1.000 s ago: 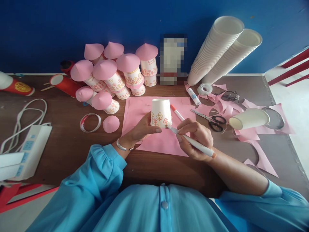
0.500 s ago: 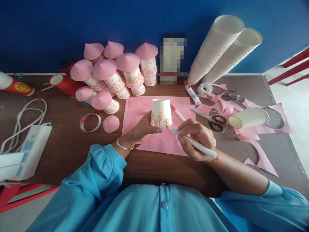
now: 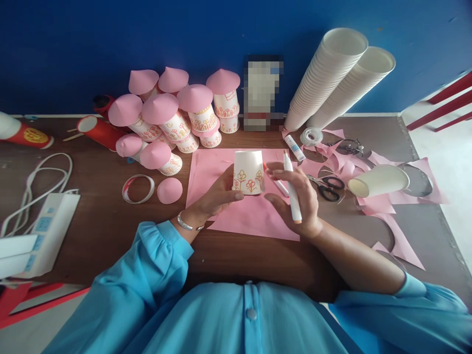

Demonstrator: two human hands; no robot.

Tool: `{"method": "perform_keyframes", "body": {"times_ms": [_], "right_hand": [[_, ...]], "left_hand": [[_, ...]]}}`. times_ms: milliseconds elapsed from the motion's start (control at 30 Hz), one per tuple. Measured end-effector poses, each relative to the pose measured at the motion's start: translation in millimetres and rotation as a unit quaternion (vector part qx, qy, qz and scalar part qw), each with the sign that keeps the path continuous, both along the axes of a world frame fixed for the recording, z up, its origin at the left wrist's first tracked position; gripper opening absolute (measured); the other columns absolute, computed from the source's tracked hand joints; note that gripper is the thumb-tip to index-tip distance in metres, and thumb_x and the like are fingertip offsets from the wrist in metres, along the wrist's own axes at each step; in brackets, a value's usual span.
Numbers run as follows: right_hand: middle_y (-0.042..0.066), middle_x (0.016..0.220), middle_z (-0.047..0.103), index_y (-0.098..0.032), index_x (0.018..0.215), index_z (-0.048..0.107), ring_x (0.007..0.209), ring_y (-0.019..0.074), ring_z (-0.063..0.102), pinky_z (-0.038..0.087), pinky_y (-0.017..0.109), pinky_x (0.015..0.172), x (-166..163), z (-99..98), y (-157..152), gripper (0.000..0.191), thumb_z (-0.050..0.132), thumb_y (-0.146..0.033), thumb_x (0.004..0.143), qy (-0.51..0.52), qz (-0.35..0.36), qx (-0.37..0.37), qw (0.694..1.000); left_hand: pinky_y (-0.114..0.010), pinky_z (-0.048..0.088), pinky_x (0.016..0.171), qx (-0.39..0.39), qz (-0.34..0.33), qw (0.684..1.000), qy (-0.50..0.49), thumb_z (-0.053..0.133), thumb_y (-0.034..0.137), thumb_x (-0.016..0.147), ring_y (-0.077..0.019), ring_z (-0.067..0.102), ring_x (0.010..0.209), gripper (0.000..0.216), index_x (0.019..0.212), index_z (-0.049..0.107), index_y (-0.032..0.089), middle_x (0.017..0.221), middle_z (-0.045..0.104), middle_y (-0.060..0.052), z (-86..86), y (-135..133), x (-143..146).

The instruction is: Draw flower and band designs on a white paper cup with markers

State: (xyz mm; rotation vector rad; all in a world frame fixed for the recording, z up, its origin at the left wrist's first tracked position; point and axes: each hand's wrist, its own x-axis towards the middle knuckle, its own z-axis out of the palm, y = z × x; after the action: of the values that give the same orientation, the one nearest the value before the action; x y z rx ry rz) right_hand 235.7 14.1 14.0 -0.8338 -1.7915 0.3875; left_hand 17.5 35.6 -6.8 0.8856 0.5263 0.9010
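An upturned white paper cup (image 3: 248, 170) with orange and red flowers drawn on it stands on a pink paper sheet (image 3: 243, 211). My left hand (image 3: 220, 194) grips the cup's left side with thumb and fingers. My right hand (image 3: 295, 199) holds a white marker (image 3: 292, 189), tip pointing away from me, while its fingertips touch the cup's right side. A second marker (image 3: 280, 186) lies on the sheet just behind that hand.
Finished cups with pink cone lids (image 3: 173, 115) are heaped at the back left, beside a loose pink cone (image 3: 169, 190) and a tape ring (image 3: 137, 187). Two stacks of white cups (image 3: 337, 78), scissors (image 3: 328, 186), a glue stick (image 3: 294, 147), a lying cup (image 3: 378, 180) and pink scraps fill the right. A power strip (image 3: 40, 231) sits left.
My right hand has lifted the marker's tip off the cup and swung the marker upright. Its fingers now rest on the cup's side, and the cup has turned a little.
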Motion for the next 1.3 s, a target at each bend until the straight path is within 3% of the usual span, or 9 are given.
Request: {"method": "perform_keyframes", "body": {"times_ms": [100, 200, 433, 633, 800, 967, 1067, 1167, 1300], "right_hand": [[0.014, 0.155, 0.064, -0.033, 0.151, 0.049, 0.144, 0.0364, 0.063, 0.055, 0.061, 0.116, 0, -0.9, 4, 0.068, 0.083, -0.042, 0.094, -0.032, 0.021, 0.008, 0.999], [0.013, 0.164, 0.056, -0.035, 0.155, 0.044, 0.154, 0.0374, 0.053, 0.046, 0.065, 0.125, 1, -1.1, 7, 0.075, 0.083, -0.047, 0.093, -0.047, 0.043, 0.002, 0.998], [0.015, 0.149, 0.066, -0.033, 0.142, 0.052, 0.14, 0.0394, 0.063, 0.052, 0.067, 0.115, 2, -1.6, 8, 0.067, 0.089, -0.047, 0.087, -0.041, 0.017, 0.009, 0.999], [0.015, 0.141, 0.069, -0.032, 0.145, 0.052, 0.13, 0.0385, 0.065, 0.054, 0.064, 0.11, -3, -7.1, 6, 0.066, 0.086, -0.046, 0.09, -0.081, -0.055, 0.038, 0.994], [0.018, 0.146, 0.066, -0.029, 0.157, 0.044, 0.134, 0.0387, 0.063, 0.054, 0.062, 0.109, -5, -8.7, 5, 0.071, 0.077, -0.046, 0.096, -0.111, -0.025, 0.044, 0.993], [0.019, 0.152, 0.064, -0.03, 0.164, 0.036, 0.139, 0.0394, 0.063, 0.054, 0.064, 0.111, -4, -7.3, 6, 0.08, 0.077, -0.042, 0.096, -0.097, -0.001, 0.043, 0.994], [0.016, 0.144, 0.069, -0.032, 0.164, 0.04, 0.129, 0.0362, 0.068, 0.061, 0.058, 0.102, -2, -4.1, 4, 0.073, 0.073, -0.038, 0.099, -0.068, -0.014, 0.052, 0.996], [0.013, 0.124, 0.074, -0.032, 0.16, 0.052, 0.102, 0.0286, 0.072, 0.065, 0.048, 0.085, 2, 1.9, 1, 0.054, 0.061, -0.037, 0.106, -0.023, -0.032, 0.076, 0.996], [0.008, 0.096, 0.071, -0.029, 0.14, 0.071, 0.078, 0.0223, 0.069, 0.063, 0.041, 0.068, 6, 15.7, -4, 0.037, 0.055, -0.042, 0.109, 0.019, -0.006, 0.031, 0.999]], "left_hand": [[-0.051, 0.055, 0.108, -0.002, 0.007, 1.0, 0.014, 0.099, 0.044, 0.069, -0.0349, 0.071, 0.127, 0.069, 0.13, 0.071, 0.029, 0.132, 0.076, -0.01, -2.0, 0, -1], [-0.049, 0.056, 0.105, 0.003, -0.007, 1.0, 0.027, 0.1, 0.046, 0.067, -0.0358, 0.072, 0.124, 0.075, 0.134, 0.071, 0.029, 0.132, 0.076, -0.011, -2.0, 0, -1], [-0.045, 0.053, 0.106, 0.01, -0.037, 0.999, 0.035, 0.094, 0.048, 0.075, -0.0356, 0.07, 0.126, 0.064, 0.13, 0.074, 0.025, 0.129, 0.077, -0.013, 2.4, -1, 0], [-0.044, 0.054, 0.106, 0.028, -0.032, 0.999, 0.02, 0.101, 0.037, 0.066, -0.0347, 0.065, 0.133, 0.085, 0.142, 0.063, 0.028, 0.144, 0.067, -0.013, -4.6, -2, 4], [-0.042, 0.058, 0.098, -0.009, -0.034, 0.995, 0.091, 0.097, 0.031, 0.075, -0.0284, 0.07, 0.117, 0.072, 0.137, 0.061, 0.026, 0.13, 0.072, -0.01, -4.4, -5, 4], [-0.04, 0.058, 0.096, -0.01, -0.019, 0.997, 0.079, 0.096, 0.035, 0.076, -0.0282, 0.072, 0.114, 0.07, 0.137, 0.063, 0.024, 0.125, 0.075, -0.01, -1.9, -5, 0], [-0.04, 0.057, 0.098, -0.005, 0.001, 0.997, 0.075, 0.095, 0.037, 0.076, -0.0276, 0.071, 0.114, 0.066, 0.134, 0.066, 0.024, 0.126, 0.075, -0.01, 1.4, -3, 0], [-0.04, 0.057, 0.098, 0.007, 0.01, 0.998, 0.056, 0.096, 0.038, 0.075, -0.0261, 0.071, 0.11, 0.063, 0.13, 0.069, 0.023, 0.129, 0.074, -0.011, 5.6, -2, 2], [-0.041, 0.059, 0.096, 0.009, 0.017, 0.999, 0.051, 0.095, 0.038, 0.076, -0.0245, 0.071, 0.105, 0.059, 0.128, 0.072, 0.023, 0.121, 0.076, -0.01, 7.8, -1, 4]]}}
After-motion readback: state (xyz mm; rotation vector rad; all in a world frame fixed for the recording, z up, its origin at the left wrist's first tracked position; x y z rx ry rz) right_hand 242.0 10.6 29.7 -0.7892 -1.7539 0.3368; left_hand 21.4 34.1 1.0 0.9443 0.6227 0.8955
